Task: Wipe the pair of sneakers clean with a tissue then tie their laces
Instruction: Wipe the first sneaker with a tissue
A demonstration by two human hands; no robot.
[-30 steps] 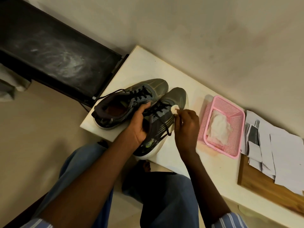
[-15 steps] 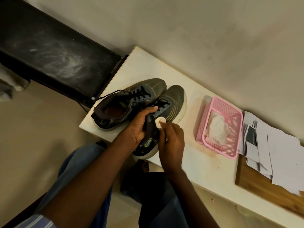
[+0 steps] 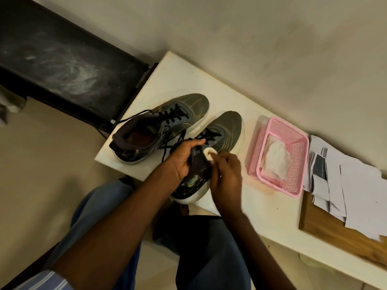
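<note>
Dim warm indoor light, soft shadows beneath the sneakers (image 3: 167, 130), slight motion blur on the right hand (image 3: 227, 176), wide-angle bending at edges.

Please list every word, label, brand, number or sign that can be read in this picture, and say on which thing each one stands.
No text can be read.
Green logo on the side of the held sneaker, near the heel: too blurred to read.
Papers on the right: dark printed patches, no letters legible.
Pink basket, other sneaker, tissue: no text visible.
</note>
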